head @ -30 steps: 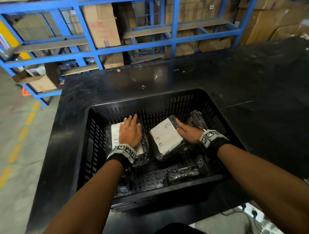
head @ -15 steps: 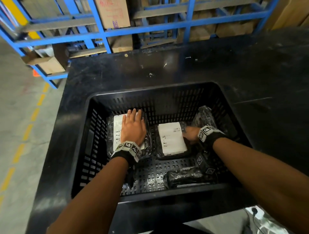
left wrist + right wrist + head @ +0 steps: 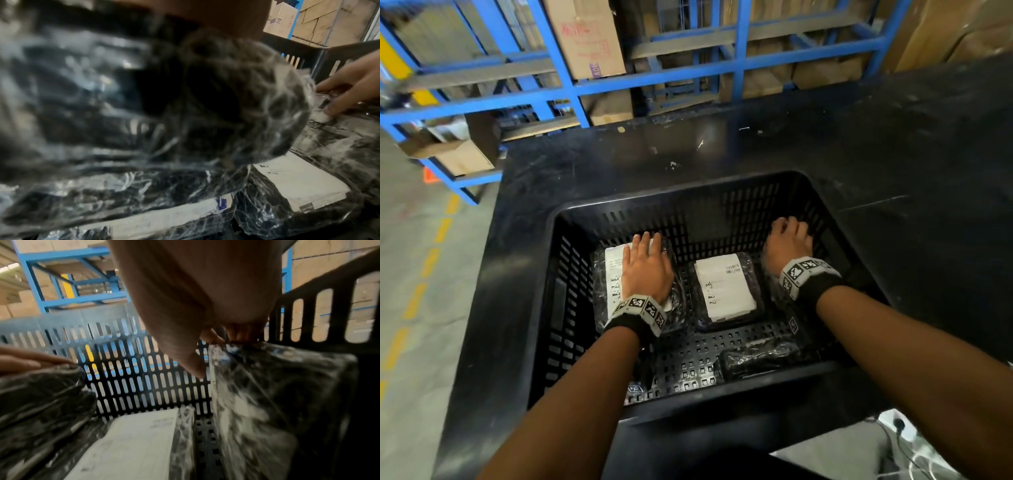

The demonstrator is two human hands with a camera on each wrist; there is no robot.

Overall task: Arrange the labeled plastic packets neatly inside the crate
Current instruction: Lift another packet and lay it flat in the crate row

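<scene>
A black slotted crate (image 3: 722, 219) holds several clear plastic packets of dark goods. My left hand (image 3: 645, 263) lies flat, fingers straight, pressing on the left packet (image 3: 613, 274) with its white label. The middle packet (image 3: 726, 287) lies flat and untouched, label up, and shows again in the right wrist view (image 3: 133, 443). My right hand (image 3: 787, 236) is at the crate's right wall. Its fingers (image 3: 236, 335) curl over the top edge of a right packet (image 3: 277, 394) that stands tilted there. Another packet (image 3: 756, 358) lies by the near wall.
The crate stands on a black table (image 3: 893, 154), which stretches away behind it and to the right. Blue racking (image 3: 571, 85) with cardboard boxes rises beyond the table. Concrete floor with a yellow dashed line (image 3: 431, 260) runs along the left.
My right hand left the middle packet, which now lies flat, and moved right to the packet at the right wall. My left hand stays pressed on the left packet.
</scene>
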